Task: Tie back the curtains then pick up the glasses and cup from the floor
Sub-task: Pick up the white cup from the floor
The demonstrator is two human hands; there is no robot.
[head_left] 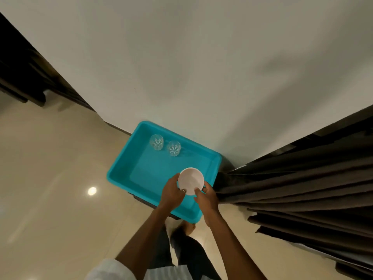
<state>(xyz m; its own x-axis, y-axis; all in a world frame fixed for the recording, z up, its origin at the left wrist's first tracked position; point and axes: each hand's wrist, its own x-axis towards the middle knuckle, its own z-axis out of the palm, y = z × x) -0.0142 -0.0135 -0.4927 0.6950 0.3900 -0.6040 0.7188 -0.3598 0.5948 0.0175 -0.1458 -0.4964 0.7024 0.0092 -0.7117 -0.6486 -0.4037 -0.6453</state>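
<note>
The tray (149, 170) sits against the wall (201, 67), apparently on a low stand, curtains (292, 188) just right of it. In its far left part the left glass (156, 142) and right glass (173, 148) stand side by side. Over its near right part is the cup (191, 180), held between the left hand (171, 190) and right hand (207, 199)

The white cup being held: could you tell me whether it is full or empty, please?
Empty: the cup sits mouth-up between the left hand and right hand, and its inside shows bare white.

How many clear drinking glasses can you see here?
2. The left glass stands near the blue tray's far corner; the right glass stands close beside it. None seems hidden.
</note>
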